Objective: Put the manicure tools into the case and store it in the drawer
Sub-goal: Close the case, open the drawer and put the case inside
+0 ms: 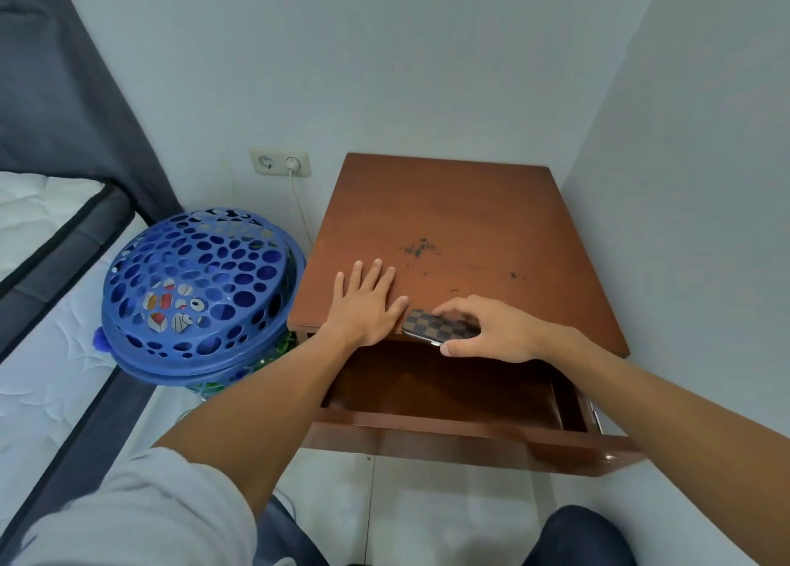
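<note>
A small closed case [431, 325] with a brown checkered cover and a silver rim sits at the front edge of the wooden nightstand top [449, 223]. My right hand [491, 330] grips it, fingers curled over its top and thumb under its near edge. My left hand [365, 300] lies flat on the nightstand top just left of the case, fingers spread. Below them the drawer [461, 437] is pulled out, and its dark inside shows nothing in it. No loose manicure tools are visible.
A blue perforated plastic basket [201, 292] stands on the floor close to the nightstand's left side. A bed with a white mattress [47, 232] fills the left. A wall socket with a plugged cord [280, 161] is behind. My knees [590, 535] are below the drawer.
</note>
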